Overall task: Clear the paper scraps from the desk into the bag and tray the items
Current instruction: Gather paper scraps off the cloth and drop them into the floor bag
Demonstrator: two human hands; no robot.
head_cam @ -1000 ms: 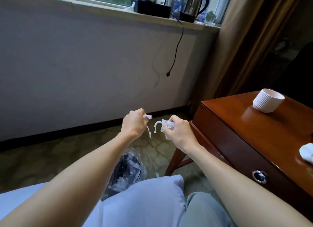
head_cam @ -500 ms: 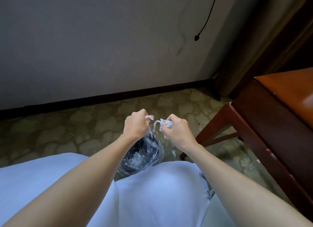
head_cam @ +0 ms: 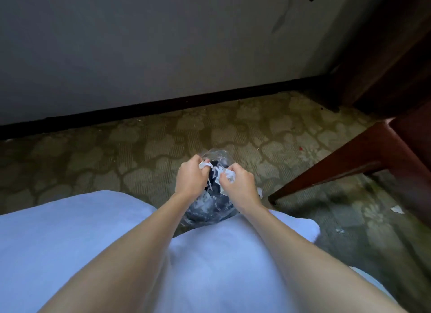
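Patterned carpet [head_cam: 116, 149] carries the clear plastic bag [head_cam: 211, 211]. Left hand [head_cam: 190, 178] and right hand [head_cam: 238, 184] each pinch paper scraps [head_cam: 229, 174] above its mouth, at 10 and 2 o'clock; I would loosen them low, inside the rim.

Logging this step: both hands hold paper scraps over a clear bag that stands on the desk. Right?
No. The head view shows the left hand and right hand holding scraps over the bag, but the bag stands on the carpet, not on the desk.
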